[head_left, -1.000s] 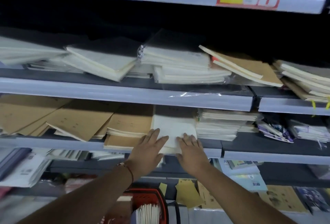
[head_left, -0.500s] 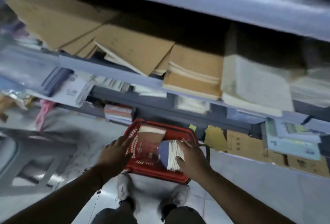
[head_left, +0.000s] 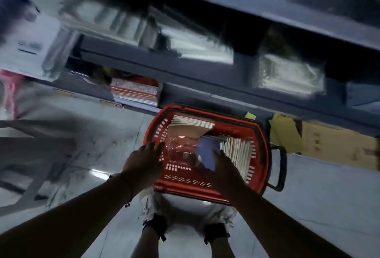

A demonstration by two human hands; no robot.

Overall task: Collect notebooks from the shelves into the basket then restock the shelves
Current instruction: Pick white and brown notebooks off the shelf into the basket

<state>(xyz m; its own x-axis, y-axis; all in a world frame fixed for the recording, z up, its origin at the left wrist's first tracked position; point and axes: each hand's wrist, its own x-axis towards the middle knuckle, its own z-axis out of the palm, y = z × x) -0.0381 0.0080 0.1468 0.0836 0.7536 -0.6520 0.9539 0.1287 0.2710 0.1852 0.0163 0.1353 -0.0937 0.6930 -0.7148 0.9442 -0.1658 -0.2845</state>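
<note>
A red basket (head_left: 185, 181) stands on the floor in front of the shelves. Inside it, a row of notebooks (head_left: 240, 150) stands on edge at the right, with a blue cover (head_left: 205, 148) on its left face. A brown-covered bundle (head_left: 191, 126) lies at the far end, and a plastic-wrapped pack (head_left: 178, 144) sits in the middle. My right hand (head_left: 224, 167) reaches into the basket and grips the near end of the upright row, thumb on the blue cover. My left hand (head_left: 144, 161) hovers with straight fingers over the basket's left rim.
Blurred shelves (head_left: 205, 72) with wrapped paper packs overhang the basket. A stack of red-and-white books (head_left: 134, 91) sits on the bottom shelf. A cardboard box (head_left: 329, 142) lies to the right by the basket's black handle (head_left: 279, 167). My shoes (head_left: 148, 202) stand right behind the basket.
My hands left the white stack on the shelf and dropped to the basket. The view swung down to the floor. My right hand settled on the upright notebooks.
</note>
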